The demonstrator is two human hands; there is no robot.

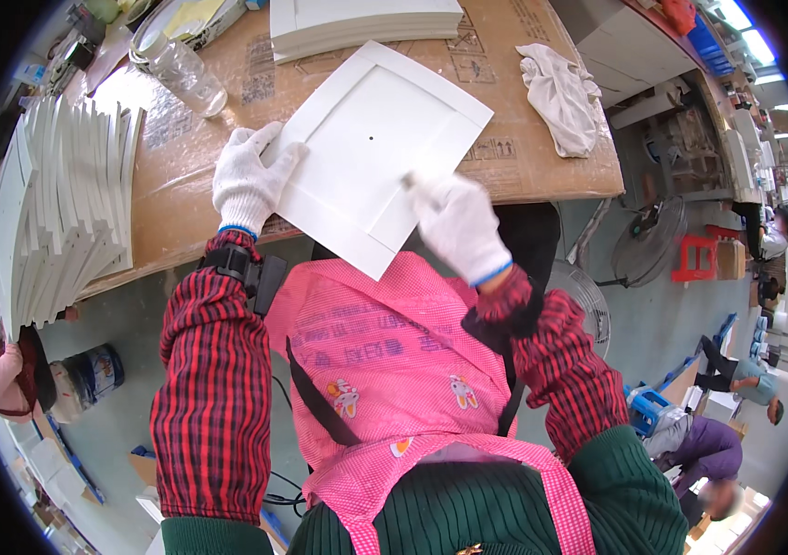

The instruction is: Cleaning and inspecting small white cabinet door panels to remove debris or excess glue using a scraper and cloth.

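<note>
A white framed panel (380,139), with a raised border and a small dark hole near its middle, lies turned on the table and juts over the front edge toward me. My left hand (253,176), in a white knit glove, grips its left edge, thumb on top. Over the panel's right part is my right hand (459,222), also gloved and slightly blurred. Its fingers are closed, with a small dark tip showing at the fingertips; what they hold I cannot make out.
A cardboard-covered table (560,185) carries a stack of white panels (366,26) behind, a row of upright white panels (61,203) at left, a clear bottle (183,76) and a white cloth (560,97). Standing fans (648,242) are right of the table; people work farther off.
</note>
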